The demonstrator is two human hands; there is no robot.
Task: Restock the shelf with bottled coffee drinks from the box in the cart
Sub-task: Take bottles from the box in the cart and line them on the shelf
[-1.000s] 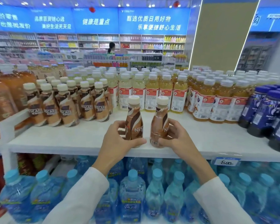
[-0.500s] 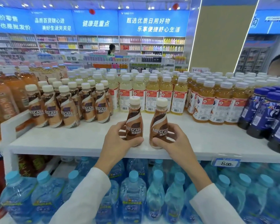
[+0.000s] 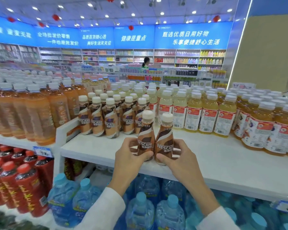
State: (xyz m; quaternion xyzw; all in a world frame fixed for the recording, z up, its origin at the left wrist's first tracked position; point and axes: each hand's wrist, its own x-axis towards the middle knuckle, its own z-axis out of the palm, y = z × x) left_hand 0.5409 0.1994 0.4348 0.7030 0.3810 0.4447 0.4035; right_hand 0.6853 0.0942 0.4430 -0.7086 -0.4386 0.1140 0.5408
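- My left hand [image 3: 131, 156] is wrapped around the bottom half of one coffee bottle [image 3: 145, 138]. My fingers are curled snug on it, with the thumb across the front.
- My right hand [image 3: 176, 158] holds a second coffee bottle [image 3: 165, 140] the same way, low down, with the fingers closed on it.
- The two bottles stand up straight and touch each other side by side. They sit on the white shelf [image 3: 214, 156], close to its front edge.
- The row of coffee bottles [image 3: 106, 118] already on the shelf is farther back and to the left. There is bare shelf between that row and my two.
- I think the next job is to slide my two back so they join the row.
- What could go wrong: I hold them low, so a fast push could make the tops tip over.
- A tipped bottle could knock down the row like dominoes, or bump the yellow drink bottles [image 3: 194, 117] just to the right.
- If I let go here, they stay too near the edge. They could get bumped off and fall onto the water bottles [image 3: 140, 211] below.
- I cannot see the box or the cart right now.
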